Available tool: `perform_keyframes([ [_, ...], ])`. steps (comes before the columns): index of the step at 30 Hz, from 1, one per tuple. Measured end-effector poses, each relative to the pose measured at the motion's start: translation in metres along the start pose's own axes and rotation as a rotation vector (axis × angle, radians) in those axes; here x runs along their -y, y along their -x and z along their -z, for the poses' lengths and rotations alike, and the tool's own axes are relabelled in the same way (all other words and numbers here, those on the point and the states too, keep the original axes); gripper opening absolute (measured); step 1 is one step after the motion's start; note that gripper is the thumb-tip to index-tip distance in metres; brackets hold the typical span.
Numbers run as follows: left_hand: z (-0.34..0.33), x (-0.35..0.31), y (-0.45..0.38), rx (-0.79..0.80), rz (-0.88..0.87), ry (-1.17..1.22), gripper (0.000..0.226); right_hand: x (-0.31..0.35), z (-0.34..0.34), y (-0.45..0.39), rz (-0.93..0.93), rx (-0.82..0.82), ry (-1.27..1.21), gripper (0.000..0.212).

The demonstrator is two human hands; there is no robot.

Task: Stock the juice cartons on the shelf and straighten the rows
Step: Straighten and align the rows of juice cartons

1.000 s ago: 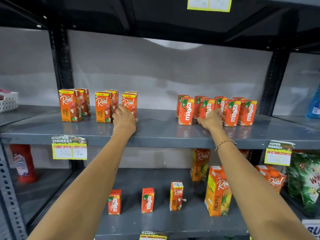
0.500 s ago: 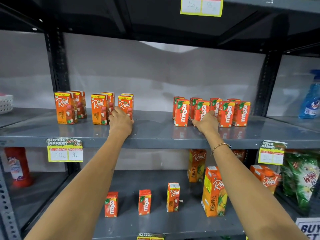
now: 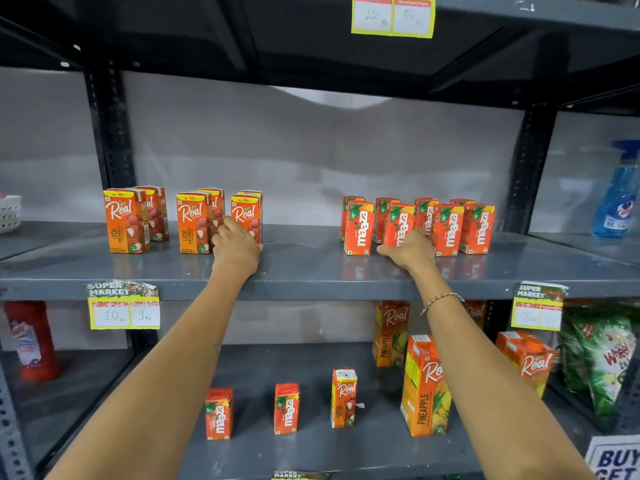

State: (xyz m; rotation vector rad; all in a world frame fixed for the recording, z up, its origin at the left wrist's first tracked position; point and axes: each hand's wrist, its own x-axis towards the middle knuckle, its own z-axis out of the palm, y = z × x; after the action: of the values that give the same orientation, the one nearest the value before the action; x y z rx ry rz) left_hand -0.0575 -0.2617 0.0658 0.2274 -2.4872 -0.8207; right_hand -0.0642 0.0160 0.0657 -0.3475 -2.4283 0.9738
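Observation:
On the grey middle shelf (image 3: 311, 268) stand small orange Real litchi cartons (image 3: 126, 220) in three short rows at the left and red Maaza cartons (image 3: 450, 230) in several rows at the right. My left hand (image 3: 237, 245) rests against the base of the rightmost Real carton (image 3: 246, 214), fingers wrapped around its lower part. Over at the Maaza group, my right hand (image 3: 408, 251) is on the second front Maaza carton (image 3: 400, 221), covering its lower half. Both cartons stand upright on the shelf.
The lower shelf (image 3: 311, 455) holds two small Maaza cartons (image 3: 219, 414), one small Real carton (image 3: 343, 398) and large Real pineapple cartons (image 3: 426, 386). A blue spray bottle (image 3: 616, 202) stands at far right, a red bottle (image 3: 31, 341) at lower left, green detergent bags (image 3: 602, 358) at lower right.
Both hands stay on the same cartons. The view has shifted slightly, and the cartons sit a little closer to the front edge of their rows.

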Motion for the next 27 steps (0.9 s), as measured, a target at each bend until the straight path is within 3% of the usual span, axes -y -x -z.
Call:
perform_keyframes([
  [7, -0.001, 0.002, -0.003, 0.002, 0.001, 0.008, 0.083, -0.006, 0.003, -0.008, -0.086, 0.007, -0.121, 0.088],
  [12, -0.003, 0.003, -0.005, 0.003, -0.013, -0.018, 0.084, -0.030, 0.031, -0.019, -0.276, -0.281, -0.165, 0.090],
  [17, -0.003, 0.004, -0.005, -0.001, -0.026, -0.043, 0.083, -0.040, 0.036, -0.033, -0.264, -0.171, -0.077, 0.088],
  [21, -0.002, 0.003, -0.004, -0.002, -0.031, -0.063, 0.082, -0.043, 0.035, -0.034, -0.247, -0.200, -0.051, 0.075],
  [27, -0.001, 0.002, -0.003, 0.012, -0.016, -0.067, 0.082, -0.046, 0.032, -0.032, -0.187, -0.200, -0.010, 0.076],
])
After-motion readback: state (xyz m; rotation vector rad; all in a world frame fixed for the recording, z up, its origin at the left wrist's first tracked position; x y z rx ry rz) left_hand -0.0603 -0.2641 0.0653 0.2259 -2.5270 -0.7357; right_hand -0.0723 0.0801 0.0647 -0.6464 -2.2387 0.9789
